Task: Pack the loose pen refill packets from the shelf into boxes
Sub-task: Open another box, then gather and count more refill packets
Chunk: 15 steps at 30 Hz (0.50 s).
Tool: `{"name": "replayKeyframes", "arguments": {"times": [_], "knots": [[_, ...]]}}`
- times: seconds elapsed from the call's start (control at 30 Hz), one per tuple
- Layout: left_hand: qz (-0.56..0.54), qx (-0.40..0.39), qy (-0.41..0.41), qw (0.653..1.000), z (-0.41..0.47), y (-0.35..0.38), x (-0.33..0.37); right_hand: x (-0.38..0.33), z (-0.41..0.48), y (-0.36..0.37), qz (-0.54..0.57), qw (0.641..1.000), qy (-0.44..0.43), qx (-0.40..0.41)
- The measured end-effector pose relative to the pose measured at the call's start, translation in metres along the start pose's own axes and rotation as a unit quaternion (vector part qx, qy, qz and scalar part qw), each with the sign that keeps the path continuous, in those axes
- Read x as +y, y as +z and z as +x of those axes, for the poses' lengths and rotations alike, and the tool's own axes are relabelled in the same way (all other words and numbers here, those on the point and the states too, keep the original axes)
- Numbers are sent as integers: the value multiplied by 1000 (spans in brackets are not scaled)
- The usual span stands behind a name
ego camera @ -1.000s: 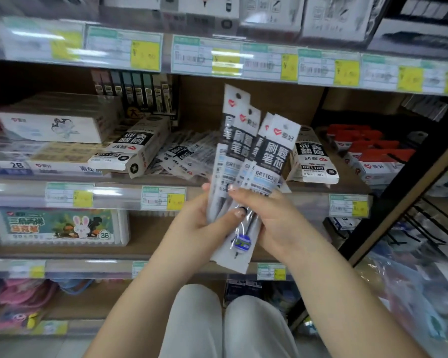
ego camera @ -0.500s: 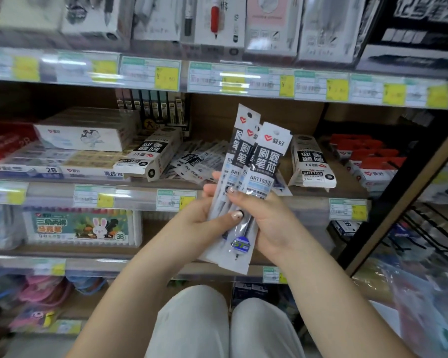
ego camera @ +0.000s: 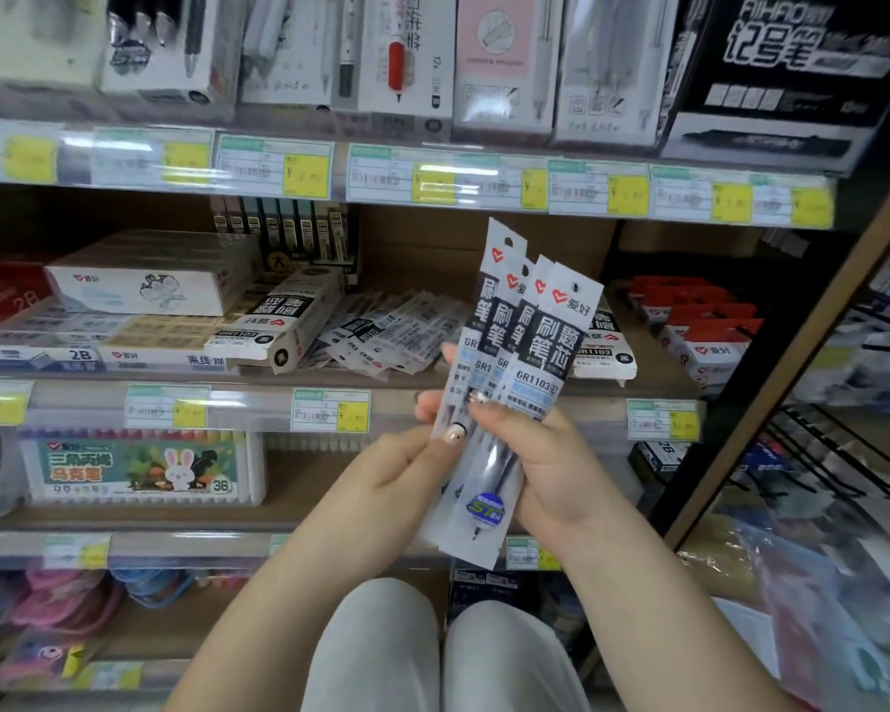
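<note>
Since half a sec ago the bunch of refill packets (ego camera: 530,352) has fanned out a little, so four header tabs now show; vs. one sec ago the fan is much tighter. Judged from that, the person is squaring and counting a handful before boxing it, and no packet has gone into a box yet. The bunch stands nearly upright, tilted right, held in front of the middle shelf (ego camera: 258,403), not touching it. Left hand (ego camera: 396,470) grips the lower left edge w/ the thumb (ego camera: 453,433) pressed on the front and fingers curled behind. Right hand (ego camera: 545,465) wraps the lower right edge, one fingertip on the front face. Behind the hands, a loose pile (ego camera: 391,336) of the same packets lies flat and overlapping on the shelf, so plenty is left to pack. Just left of that pile, a black-and-white refill box (ego camera: 283,321) lies on its side, near end toward the camera; can't tell if it is open or what is inside. Near the pile's right end, a second refill box (ego camera: 605,352) is partly hidden by the held bunch, contents not visible. Further left sit pencil boxes (ego camera: 81,354) marked 2B; at far right, red boxes (ego camera: 710,346).
</note>
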<state>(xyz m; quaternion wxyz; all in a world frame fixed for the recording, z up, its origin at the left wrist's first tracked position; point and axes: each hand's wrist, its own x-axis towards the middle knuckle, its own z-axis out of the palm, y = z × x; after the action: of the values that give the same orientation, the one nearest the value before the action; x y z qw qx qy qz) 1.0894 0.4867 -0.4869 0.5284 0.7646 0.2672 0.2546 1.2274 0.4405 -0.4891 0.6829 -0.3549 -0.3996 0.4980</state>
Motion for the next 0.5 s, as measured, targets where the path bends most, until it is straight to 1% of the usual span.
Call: {"name": "replayKeyframes", "arguments": {"times": [0.07,0.1,0.13,0.17,0.2,0.23,0.27,0.33,0.37,0.4,0.43,0.5], "knots": [[166,11,-3,986,-1,-6,4,-1,-2,-3,-19,999,-12,23],[226,37,3,973,1,-12,5,-1,-3,-5,-23,999,-15,39],[267,85,16,960,3,-22,7,-2,-5,-9,-26,998,-18,54],[309,154,42,938,8,-35,7,-3,-6,-13,-28,997,-20,67],[356,215,69,907,15,-51,4,-4,-7,-17,-30,996,-20,79],[413,252,74,872,25,-69,-4,-6,-8,-21,-32,995,-18,90],[476,258,41,840,36,-87,-13,-7,-8,-24,-31,995,-16,98],[557,206,-77,801,53,-114,-25,-9,-8,-27,-24,994,-15,110],[582,180,-113,785,60,-122,-31,-10,-7,-27,-19,993,-14,112],[604,162,-123,771,66,-127,-37,-10,-6,-28,-16,993,-15,113],[623,154,-116,758,71,-130,-41,-10,-5,-28,-13,993,-17,113],[645,167,-89,741,76,-133,-43,-10,-4,-29,-10,993,-19,114]]}}
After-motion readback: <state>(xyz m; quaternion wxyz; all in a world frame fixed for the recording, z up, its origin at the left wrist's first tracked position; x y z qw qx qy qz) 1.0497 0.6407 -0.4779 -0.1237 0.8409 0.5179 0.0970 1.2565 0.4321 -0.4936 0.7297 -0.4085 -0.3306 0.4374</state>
